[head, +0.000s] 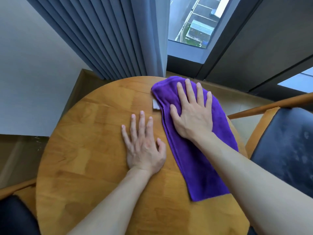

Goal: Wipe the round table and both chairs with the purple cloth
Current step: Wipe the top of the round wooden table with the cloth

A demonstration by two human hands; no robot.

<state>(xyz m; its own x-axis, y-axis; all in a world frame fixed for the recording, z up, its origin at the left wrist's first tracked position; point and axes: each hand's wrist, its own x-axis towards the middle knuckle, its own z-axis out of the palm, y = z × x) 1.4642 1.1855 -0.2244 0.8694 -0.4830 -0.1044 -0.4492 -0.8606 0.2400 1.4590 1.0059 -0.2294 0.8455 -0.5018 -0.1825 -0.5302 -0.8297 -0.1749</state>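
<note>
A: Purple cloth [199,160], where?
B: Folded long, lying on the right half of the round wooden table [88,150]. Far end reaches the table's far edge. A white tag [156,104] pokes out at its left side, print unreadable.
A: Anything cut off?
B: Right chair [286,141], dark seat and wooden rail only, rest out of frame. Left chair [13,216], just a dark corner at bottom left. Table's near edge cropped.
A: Hands?
B: Right hand [193,114] flat on the cloth, fingers spread and straight, pressing, no grasp. Left hand [144,146] flat on bare wood just beside the cloth, fingers spread, holding nothing.
A: Background?
B: Grey curtain [110,36], window [194,21] behind.
</note>
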